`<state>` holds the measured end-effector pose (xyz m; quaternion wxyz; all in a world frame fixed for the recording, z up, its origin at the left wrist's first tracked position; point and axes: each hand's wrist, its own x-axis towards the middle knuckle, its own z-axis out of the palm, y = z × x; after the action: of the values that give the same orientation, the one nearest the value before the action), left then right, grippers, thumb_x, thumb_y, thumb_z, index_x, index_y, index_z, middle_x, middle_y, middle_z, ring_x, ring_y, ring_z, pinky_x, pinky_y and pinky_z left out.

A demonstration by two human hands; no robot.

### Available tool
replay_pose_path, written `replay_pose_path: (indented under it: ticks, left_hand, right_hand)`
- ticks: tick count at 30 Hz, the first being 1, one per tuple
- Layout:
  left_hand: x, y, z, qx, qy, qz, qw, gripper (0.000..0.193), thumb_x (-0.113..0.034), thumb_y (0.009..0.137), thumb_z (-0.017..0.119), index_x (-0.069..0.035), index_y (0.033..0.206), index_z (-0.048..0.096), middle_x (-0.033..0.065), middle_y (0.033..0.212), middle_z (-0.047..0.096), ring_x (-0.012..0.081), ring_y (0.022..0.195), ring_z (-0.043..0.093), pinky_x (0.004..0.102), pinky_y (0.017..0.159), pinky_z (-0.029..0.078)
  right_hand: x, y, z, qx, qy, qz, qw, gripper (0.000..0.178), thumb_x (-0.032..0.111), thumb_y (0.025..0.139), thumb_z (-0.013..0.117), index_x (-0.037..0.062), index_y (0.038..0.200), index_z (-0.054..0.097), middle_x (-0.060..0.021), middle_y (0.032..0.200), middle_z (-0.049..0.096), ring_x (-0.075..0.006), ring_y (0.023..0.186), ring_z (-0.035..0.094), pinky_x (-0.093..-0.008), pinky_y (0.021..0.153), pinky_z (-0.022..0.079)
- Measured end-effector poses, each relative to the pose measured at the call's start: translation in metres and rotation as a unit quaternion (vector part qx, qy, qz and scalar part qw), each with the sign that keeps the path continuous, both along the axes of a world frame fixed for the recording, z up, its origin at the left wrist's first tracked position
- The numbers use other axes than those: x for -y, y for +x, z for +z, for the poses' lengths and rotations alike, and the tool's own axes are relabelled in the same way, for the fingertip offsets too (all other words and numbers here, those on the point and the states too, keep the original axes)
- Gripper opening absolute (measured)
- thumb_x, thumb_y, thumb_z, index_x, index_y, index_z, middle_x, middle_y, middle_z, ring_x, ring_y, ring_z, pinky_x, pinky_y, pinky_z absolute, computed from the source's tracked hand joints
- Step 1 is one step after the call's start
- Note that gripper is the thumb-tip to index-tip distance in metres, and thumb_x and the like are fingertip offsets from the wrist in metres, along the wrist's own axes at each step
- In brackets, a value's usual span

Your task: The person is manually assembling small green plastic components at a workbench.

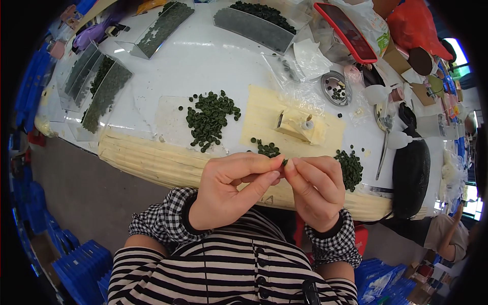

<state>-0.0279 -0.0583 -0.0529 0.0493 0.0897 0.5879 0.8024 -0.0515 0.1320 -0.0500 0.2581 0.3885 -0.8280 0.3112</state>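
Observation:
My left hand (229,185) and my right hand (317,185) meet above the table's front edge, fingertips pinched together. Between them sits a small dark green round piece (284,162), partly hidden by the fingers. It looks like the loose pieces on the table, though its exact kind is too small to tell. Just beyond the hands lies a small cluster of green pieces (267,148). A larger pile of green pieces (211,119) spreads to the left, and another pile (349,169) lies beside my right hand. Behind the hands stands a small taped block with a peg (300,126).
Clear bins of green pieces (254,20) stand at the back and left. A red-cased phone (348,33), a round metal dish (335,87), tweezers (381,155) and a black pouch (410,175) lie to the right. Yellowish padding (147,160) covers the front edge.

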Motion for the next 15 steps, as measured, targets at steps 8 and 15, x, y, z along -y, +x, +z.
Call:
replay_pose_path:
  ticks: [8, 15]
  left_hand:
    - [0.004, -0.012, 0.0, -0.038, -0.013, -0.016, 0.999, 0.018, 0.006, 0.086, 0.066, 0.006, 0.103, 0.069, 0.0144, 0.096, 0.069, 0.0154, 0.089, 0.067, 0.0246, 0.079, 0.056]
    - [0.002, -0.011, -0.006, -0.065, -0.012, -0.005, 0.998, 0.019, 0.006, 0.085, 0.068, 0.005, 0.104, 0.069, 0.0141, 0.096, 0.069, 0.0152, 0.087, 0.067, 0.0248, 0.078, 0.056]
  right_hand:
    - [-0.001, 0.003, 0.0, 0.068, -0.069, -0.003, 0.995, 0.043, -0.007, 0.064, 0.074, 0.0062, 0.105, 0.074, -0.0044, 0.101, 0.067, -0.0215, 0.083, 0.057, -0.0282, 0.069, 0.05]
    - [-0.001, 0.005, 0.002, 0.088, -0.089, 0.004, 0.992, 0.04, -0.006, 0.068, 0.074, 0.0057, 0.106, 0.073, -0.0054, 0.098, 0.067, -0.0219, 0.082, 0.058, -0.0288, 0.069, 0.049]
